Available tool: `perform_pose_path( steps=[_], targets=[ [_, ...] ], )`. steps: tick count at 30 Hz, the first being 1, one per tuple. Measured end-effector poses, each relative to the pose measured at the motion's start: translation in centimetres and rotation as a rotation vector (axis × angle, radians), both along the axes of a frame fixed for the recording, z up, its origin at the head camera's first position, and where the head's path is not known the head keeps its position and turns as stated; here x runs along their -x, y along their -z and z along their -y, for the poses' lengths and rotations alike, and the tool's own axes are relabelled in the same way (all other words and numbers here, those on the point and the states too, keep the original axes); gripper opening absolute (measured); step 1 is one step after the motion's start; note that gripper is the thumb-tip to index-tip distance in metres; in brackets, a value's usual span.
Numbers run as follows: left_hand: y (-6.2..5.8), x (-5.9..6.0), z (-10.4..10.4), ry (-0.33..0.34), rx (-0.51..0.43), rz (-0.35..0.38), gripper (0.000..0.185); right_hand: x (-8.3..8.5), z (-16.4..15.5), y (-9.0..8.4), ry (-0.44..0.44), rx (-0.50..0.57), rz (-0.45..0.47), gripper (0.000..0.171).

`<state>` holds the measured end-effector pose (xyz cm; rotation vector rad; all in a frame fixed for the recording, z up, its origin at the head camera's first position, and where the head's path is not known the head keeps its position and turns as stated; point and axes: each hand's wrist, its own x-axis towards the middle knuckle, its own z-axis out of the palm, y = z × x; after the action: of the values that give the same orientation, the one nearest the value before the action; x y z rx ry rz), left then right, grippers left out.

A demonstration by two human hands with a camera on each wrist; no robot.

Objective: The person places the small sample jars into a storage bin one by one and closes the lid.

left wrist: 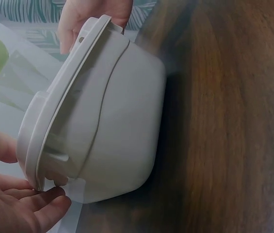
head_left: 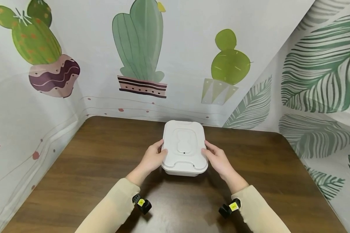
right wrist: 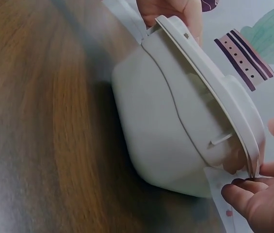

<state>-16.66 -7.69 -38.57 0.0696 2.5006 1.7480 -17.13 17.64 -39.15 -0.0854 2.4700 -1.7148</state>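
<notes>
A white lidded plastic container [head_left: 181,173] is near the back edge of the table, between both hands. Its lid [head_left: 175,155] has rounded corners and a raised pattern on top. My left hand [head_left: 152,157] grips the lid's left rim, thumb on top and fingers underneath. On the opposite side my right hand [head_left: 219,160] pinches the right rim the same way. Both wrist views show the container's side wall [left wrist: 127,111] with a curved line across it, and fingers [right wrist: 258,191] tucked below the rim. What the container holds is hidden.
The brown wooden table [head_left: 105,142] has rounded back corners. Behind it hangs a white cloth [head_left: 186,64] printed with cacti, and leaf-printed cloth [head_left: 318,71] is at the right. Black wrist devices [head_left: 143,204] with yellow labels sit at both cuffs.
</notes>
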Motion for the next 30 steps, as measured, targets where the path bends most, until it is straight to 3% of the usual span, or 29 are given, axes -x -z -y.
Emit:
perform_pose_path(
  steps=[19,22,26,30],
  targets=[
    [0.4,-0.2,-1.2,0.054,0.003,-0.012,0.055,-0.3,-2.0,0.2,0.035,-0.004,0.012,0.05],
    [0.3,-0.2,-0.8,0.054,0.049,-0.02,0.056,-0.3,-2.1,0.2,0.044,-0.01,0.006,0.05],
    [-0.1,-0.1,0.1,0.056,0.202,-0.072,0.067,-0.2,-2.5,0.2,0.051,-0.057,-0.042,0.054],
    [-0.2,0.0,1.4,0.071,0.361,-0.141,0.079,-0.2,-3.5,0.2,0.041,-0.286,-0.183,0.062]
  ],
)
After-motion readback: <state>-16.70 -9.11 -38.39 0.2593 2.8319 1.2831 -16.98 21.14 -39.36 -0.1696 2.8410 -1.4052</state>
